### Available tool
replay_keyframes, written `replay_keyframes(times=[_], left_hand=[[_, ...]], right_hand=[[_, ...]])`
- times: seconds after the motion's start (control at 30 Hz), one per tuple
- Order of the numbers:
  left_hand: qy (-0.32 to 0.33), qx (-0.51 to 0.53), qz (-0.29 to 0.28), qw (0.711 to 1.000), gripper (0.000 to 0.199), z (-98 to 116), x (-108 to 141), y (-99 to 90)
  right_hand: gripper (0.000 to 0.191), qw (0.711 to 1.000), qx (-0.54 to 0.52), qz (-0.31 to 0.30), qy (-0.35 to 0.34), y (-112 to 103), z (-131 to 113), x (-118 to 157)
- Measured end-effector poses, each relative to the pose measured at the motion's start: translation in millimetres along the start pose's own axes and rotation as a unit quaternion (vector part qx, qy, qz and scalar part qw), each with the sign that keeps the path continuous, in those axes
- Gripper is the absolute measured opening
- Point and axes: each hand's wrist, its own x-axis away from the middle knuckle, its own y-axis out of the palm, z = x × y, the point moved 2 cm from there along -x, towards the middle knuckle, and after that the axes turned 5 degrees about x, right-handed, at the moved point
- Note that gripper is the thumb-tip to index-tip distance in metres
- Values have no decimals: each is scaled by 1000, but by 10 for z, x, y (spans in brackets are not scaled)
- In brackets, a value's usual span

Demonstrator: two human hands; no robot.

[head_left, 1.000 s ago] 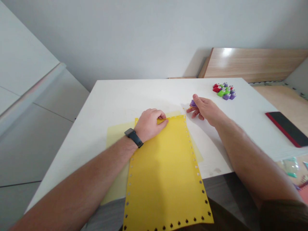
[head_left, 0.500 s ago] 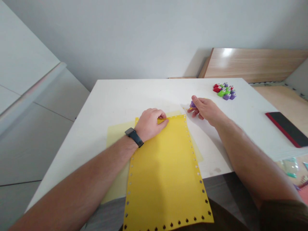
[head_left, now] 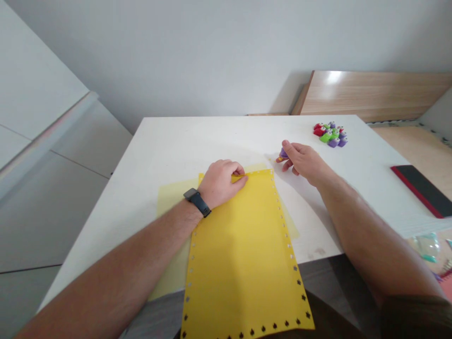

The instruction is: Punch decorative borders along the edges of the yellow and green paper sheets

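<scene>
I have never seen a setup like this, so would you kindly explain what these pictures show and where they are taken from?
A person works bare-handed, filmed by a head-worn camera looking down. The left hand, wearing a dark wristwatch, rests on the top edge of a yellow sheet with small punched shapes along its borders; a paler sheet lies beneath. The right hand holds a small purple craft punch. More coloured punches stand grouped on the white table.
</scene>
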Motion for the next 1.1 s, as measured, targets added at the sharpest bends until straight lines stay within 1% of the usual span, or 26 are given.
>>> replay_keyframes(times=[0.1,0.23,0.5,0.67,0.87,1.1], left_hand=[[1,0,2,1000,10,-2,1,2],[-1,-1,2,1000,10,-4,2,5],[1,3,2,1000,10,2,2,2],[3,1,2,1000,11,-7,0,6],[2,1,0,1000,11,-12,-2,5],[5,1,3,1000,11,-12,2,7]], right_hand=[[54,999,36,13,-25,-7,-19,12],[59,993,103,26,-56,-22,-30,24],[64,979,191,25,-68,-51,-79,64],[65,968,241,2,-69,-37,-86,63],[66,964,259,-7,-67,-34,-89,55],[66,968,239,21,-68,-49,-112,75]])
